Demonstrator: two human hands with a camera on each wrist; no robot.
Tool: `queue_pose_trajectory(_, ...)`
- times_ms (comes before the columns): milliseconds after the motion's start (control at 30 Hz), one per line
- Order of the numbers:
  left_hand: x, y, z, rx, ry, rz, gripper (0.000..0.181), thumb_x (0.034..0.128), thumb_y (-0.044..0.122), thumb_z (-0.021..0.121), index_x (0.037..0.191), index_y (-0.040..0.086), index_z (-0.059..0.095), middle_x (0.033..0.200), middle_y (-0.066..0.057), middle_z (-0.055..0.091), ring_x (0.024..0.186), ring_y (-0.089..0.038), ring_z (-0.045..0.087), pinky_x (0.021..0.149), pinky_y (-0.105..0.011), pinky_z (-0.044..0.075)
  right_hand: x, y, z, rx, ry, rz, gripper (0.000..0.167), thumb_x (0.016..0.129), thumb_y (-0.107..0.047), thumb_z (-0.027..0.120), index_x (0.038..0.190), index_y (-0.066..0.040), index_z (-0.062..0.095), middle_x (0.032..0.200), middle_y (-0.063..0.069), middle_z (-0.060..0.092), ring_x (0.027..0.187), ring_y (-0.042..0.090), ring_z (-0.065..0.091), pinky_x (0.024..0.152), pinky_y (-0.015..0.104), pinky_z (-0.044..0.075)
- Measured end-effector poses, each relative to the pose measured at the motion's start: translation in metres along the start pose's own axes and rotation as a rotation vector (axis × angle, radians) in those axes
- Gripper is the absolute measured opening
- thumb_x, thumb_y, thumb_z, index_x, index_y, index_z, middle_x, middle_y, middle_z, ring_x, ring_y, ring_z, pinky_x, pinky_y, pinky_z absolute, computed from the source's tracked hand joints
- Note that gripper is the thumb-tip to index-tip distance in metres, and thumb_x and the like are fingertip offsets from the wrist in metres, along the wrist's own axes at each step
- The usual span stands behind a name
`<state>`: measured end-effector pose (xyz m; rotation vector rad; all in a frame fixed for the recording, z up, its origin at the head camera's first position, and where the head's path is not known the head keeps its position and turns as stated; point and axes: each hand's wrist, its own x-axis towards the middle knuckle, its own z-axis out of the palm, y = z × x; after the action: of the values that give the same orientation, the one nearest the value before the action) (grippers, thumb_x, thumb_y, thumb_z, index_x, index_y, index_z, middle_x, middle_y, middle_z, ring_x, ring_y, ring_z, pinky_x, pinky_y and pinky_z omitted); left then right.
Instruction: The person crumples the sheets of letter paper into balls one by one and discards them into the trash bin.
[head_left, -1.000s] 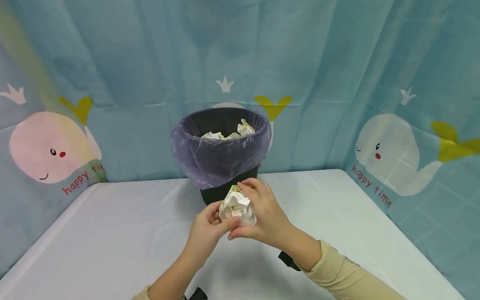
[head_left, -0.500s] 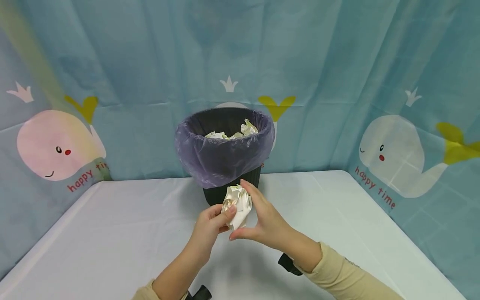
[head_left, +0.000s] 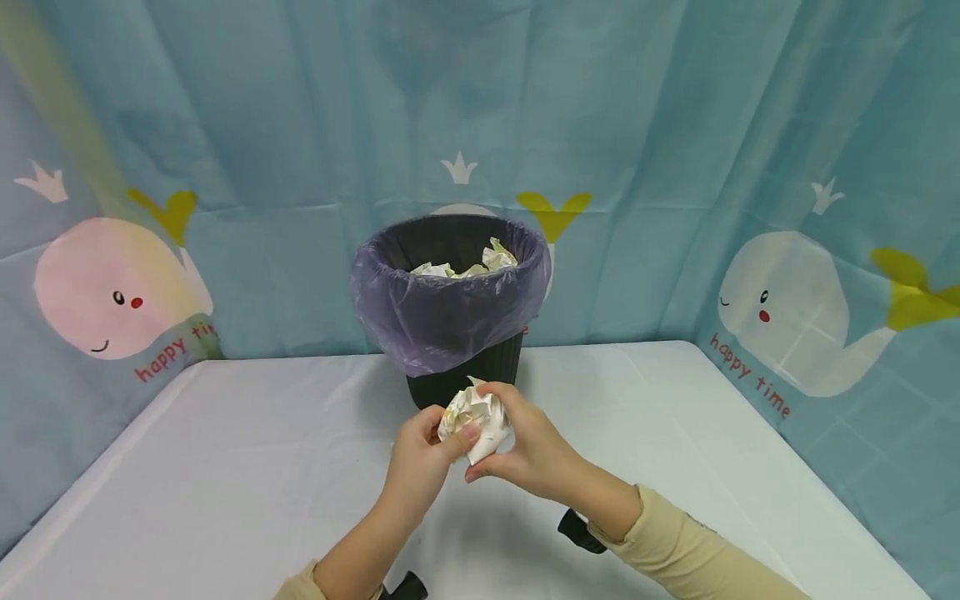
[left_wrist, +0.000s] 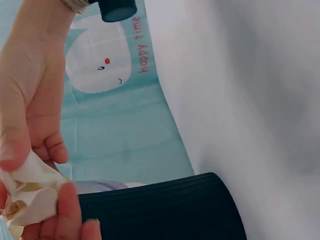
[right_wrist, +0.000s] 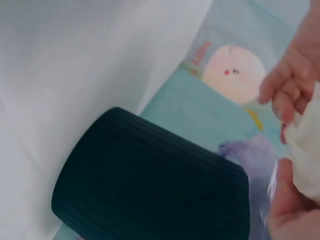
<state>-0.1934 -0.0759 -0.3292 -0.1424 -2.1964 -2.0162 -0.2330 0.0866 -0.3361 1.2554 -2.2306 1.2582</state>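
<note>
A crumpled ball of white paper (head_left: 474,417), with faint yellowish marks, is held between both hands above the table, in front of the bin. My left hand (head_left: 417,460) grips its left side, thumb across the near face. My right hand (head_left: 536,446) holds it from the right, forefinger at the top and thumb underneath. In the left wrist view the paper (left_wrist: 37,192) sits low at the left edge, between the fingers of both hands. Only part of the paper (right_wrist: 307,142) shows at the right edge of the right wrist view.
Just beyond the hands stands a black bin (head_left: 498,360) lined with a purple plastic bag (head_left: 442,321). Several crumpled papers (head_left: 497,256) lie inside it. A white cloth covers the table (head_left: 247,467); a blue whale-print curtain (head_left: 315,125) surrounds the back and sides.
The paper ball has turned and been squeezed between the hands. Half a second ago the right fingers were spread wider around it; now they have closed in and the forefinger sits lower.
</note>
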Motion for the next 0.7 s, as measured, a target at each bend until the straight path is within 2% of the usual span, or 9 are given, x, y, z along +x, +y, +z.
queue_pose_trajectory(67, 0.000, 0.001, 0.002, -0.030, 0.003, 0.000, 0.021, 0.0858, 0.007, 0.071, 0.080, -0.005, 0.056, 0.062, 0.001, 0.045, 0.059, -0.011, 0.038, 0.050, -0.023, 0.032, -0.001, 0.002, 0.003, -0.019, 0.058, -0.055, 0.075, 0.064, 0.000, 0.089, 0.124, 0.000, 0.043, 0.112, 0.018, 0.062, 0.094, 0.025, 0.063, 0.077, 0.029, 0.054)
queue_pose_trajectory(167, 0.001, 0.002, 0.004, -0.100, 0.006, 0.011, 0.023, 0.0867, 0.005, 0.069, 0.077, -0.008, 0.052, 0.062, 0.000, 0.048, 0.059, -0.012, 0.043, 0.052, -0.023, 0.036, 0.000, 0.006, 0.007, -0.061, 0.150, -0.139, 0.068, 0.064, 0.005, 0.087, 0.118, -0.001, 0.045, 0.100, 0.019, 0.066, 0.081, 0.025, 0.065, 0.067, 0.025, 0.055)
queue_pose_trajectory(300, 0.003, 0.003, 0.006, -0.136, -0.017, 0.037, 0.022, 0.0887, 0.004, 0.066, 0.080, -0.009, 0.051, 0.064, -0.002, 0.053, 0.060, -0.015, 0.051, 0.056, -0.024, 0.042, 0.003, 0.010, 0.007, -0.101, 0.223, -0.180, 0.065, 0.061, 0.007, 0.088, 0.113, 0.000, 0.049, 0.094, 0.019, 0.068, 0.075, 0.025, 0.066, 0.063, 0.025, 0.055)
queue_pose_trajectory(367, 0.004, 0.006, 0.005, -0.097, -0.072, 0.045, 0.020, 0.0917, 0.009, 0.065, 0.087, -0.007, 0.053, 0.071, -0.004, 0.057, 0.067, -0.016, 0.054, 0.062, -0.025, 0.044, 0.003, 0.011, 0.002, -0.062, 0.224, -0.117, 0.063, 0.061, 0.008, 0.087, 0.112, 0.001, 0.051, 0.096, 0.020, 0.068, 0.077, 0.025, 0.065, 0.064, 0.027, 0.055)
queue_pose_trajectory(467, 0.004, 0.012, 0.000, -0.003, -0.224, 0.068, 0.027, 0.0973, 0.019, 0.060, 0.109, -0.005, 0.055, 0.098, -0.010, 0.064, 0.091, -0.021, 0.060, 0.081, -0.032, 0.050, 0.002, 0.010, -0.011, 0.077, 0.206, 0.072, 0.062, 0.064, 0.009, 0.085, 0.116, 0.003, 0.053, 0.105, 0.020, 0.065, 0.087, 0.025, 0.063, 0.069, 0.028, 0.055)
queue_pose_trajectory(567, 0.005, 0.014, -0.006, 0.089, -0.353, 0.121, 0.044, 0.0997, 0.025, 0.057, 0.134, 0.000, 0.045, 0.127, -0.013, 0.056, 0.114, -0.028, 0.056, 0.097, -0.045, 0.045, 0.000, 0.008, -0.024, 0.209, 0.192, 0.230, 0.065, 0.066, 0.011, 0.083, 0.122, 0.005, 0.051, 0.114, 0.020, 0.060, 0.095, 0.025, 0.059, 0.074, 0.029, 0.054)
queue_pose_trajectory(633, 0.007, 0.013, -0.009, 0.098, -0.395, 0.164, 0.052, 0.0994, 0.023, 0.057, 0.143, 0.003, 0.038, 0.136, -0.015, 0.049, 0.121, -0.032, 0.052, 0.099, -0.049, 0.043, -0.002, 0.007, -0.030, 0.255, 0.157, 0.273, 0.067, 0.068, 0.009, 0.083, 0.125, 0.005, 0.048, 0.118, 0.019, 0.056, 0.098, 0.025, 0.057, 0.076, 0.030, 0.054)
queue_pose_trajectory(700, 0.009, 0.009, -0.011, 0.074, -0.421, 0.182, 0.062, 0.0978, 0.023, 0.060, 0.150, 0.008, 0.030, 0.144, -0.015, 0.042, 0.125, -0.034, 0.049, 0.098, -0.045, 0.045, -0.004, 0.007, -0.033, 0.269, 0.113, 0.269, 0.069, 0.069, 0.007, 0.083, 0.127, 0.005, 0.046, 0.120, 0.019, 0.054, 0.100, 0.025, 0.056, 0.080, 0.032, 0.053)
